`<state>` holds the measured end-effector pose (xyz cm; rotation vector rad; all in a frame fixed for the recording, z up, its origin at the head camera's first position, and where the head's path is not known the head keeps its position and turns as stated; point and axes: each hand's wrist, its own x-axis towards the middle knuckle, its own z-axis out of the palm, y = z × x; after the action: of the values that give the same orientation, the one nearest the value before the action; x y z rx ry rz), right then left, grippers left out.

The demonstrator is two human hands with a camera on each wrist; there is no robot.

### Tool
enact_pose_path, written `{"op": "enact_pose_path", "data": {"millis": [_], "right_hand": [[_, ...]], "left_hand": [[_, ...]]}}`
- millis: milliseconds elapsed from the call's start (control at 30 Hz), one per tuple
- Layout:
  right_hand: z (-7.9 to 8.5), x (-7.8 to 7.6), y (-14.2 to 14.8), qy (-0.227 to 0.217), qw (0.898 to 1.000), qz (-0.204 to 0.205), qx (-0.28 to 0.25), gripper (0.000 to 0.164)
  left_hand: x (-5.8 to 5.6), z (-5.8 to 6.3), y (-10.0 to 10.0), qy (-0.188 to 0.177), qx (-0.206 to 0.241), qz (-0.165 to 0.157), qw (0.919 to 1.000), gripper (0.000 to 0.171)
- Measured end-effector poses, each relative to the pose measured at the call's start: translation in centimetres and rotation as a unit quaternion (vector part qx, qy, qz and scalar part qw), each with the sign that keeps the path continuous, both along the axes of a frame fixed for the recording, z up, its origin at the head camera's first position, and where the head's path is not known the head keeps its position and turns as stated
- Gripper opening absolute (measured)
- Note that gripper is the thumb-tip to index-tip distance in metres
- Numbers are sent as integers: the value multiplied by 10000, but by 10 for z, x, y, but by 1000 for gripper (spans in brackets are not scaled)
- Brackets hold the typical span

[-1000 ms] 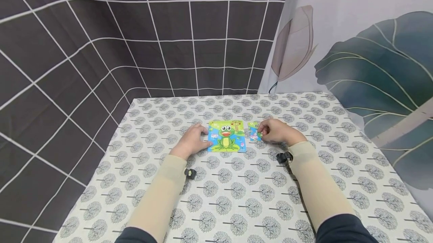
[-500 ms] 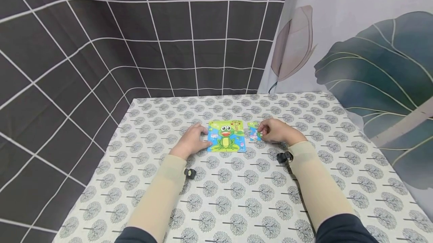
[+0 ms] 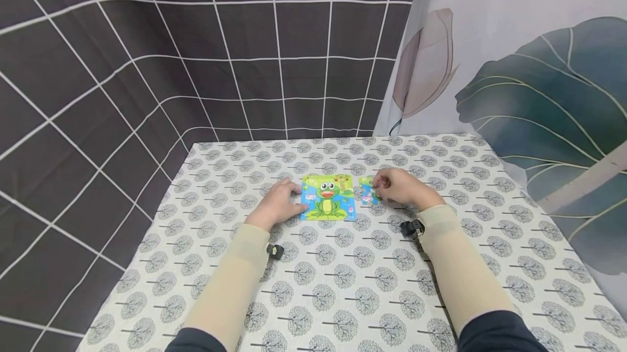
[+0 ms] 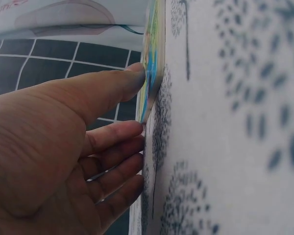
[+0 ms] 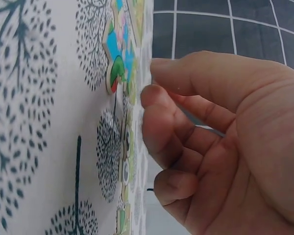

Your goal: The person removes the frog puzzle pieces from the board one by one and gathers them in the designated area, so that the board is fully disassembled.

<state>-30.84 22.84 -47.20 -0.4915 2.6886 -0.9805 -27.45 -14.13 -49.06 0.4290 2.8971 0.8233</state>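
A square frog puzzle board (image 3: 327, 199) lies flat on the tablecloth in the head view. My left hand (image 3: 279, 204) rests at its left side, thumb (image 4: 132, 81) on the near left corner and fingers loosely extended along the edge. Right of the board lies a small group of blue and green jigsaw pieces (image 3: 367, 191). Over their right side hovers my right hand (image 3: 399, 186), covering part of them. In the right wrist view its fingers are loosely curled with nothing between them, beside joined jigsaw pieces (image 5: 115, 49) and several more pieces with eyes printed on them.
A white tablecloth (image 3: 343, 276) with grey tree prints covers the table. Dark grid-patterned cloth (image 3: 254, 42) hangs behind and to the left; a white curtain (image 3: 470, 69) with leaf prints hangs on the right. A black wrist camera (image 3: 276, 251) sits on the left wrist.
My right hand has lifted slightly and shifted a little away from the jigsaw pieces, its fingers tilting up. The left hand and the puzzle board look unmoved.
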Motion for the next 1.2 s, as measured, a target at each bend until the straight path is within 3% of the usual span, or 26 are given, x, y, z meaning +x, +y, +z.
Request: {"op": "enact_pose_path", "data": {"millis": [267, 500, 833, 1000, 1200], "right_hand": [[-1, 0, -11, 310, 9995, -34, 9, 17], [-1, -6, -28, 443, 9988, 186, 17, 22], [5, -10, -57, 383, 9985, 374, 151, 26], [3, -11, -69, 358, 9981, 481, 101, 25], [0, -11, -78, 267, 9972, 692, 95, 19]], "left_hand": [[1, 4, 2, 41, -132, -90, 9999, 67], [3, 6, 7, 90, -300, -155, 9994, 71], [7, 10, 18, 468, -170, -282, 9984, 56], [8, 11, 22, 465, 19, -482, 9977, 45], [8, 9, 26, 219, 308, -921, 9950, 46]]}}
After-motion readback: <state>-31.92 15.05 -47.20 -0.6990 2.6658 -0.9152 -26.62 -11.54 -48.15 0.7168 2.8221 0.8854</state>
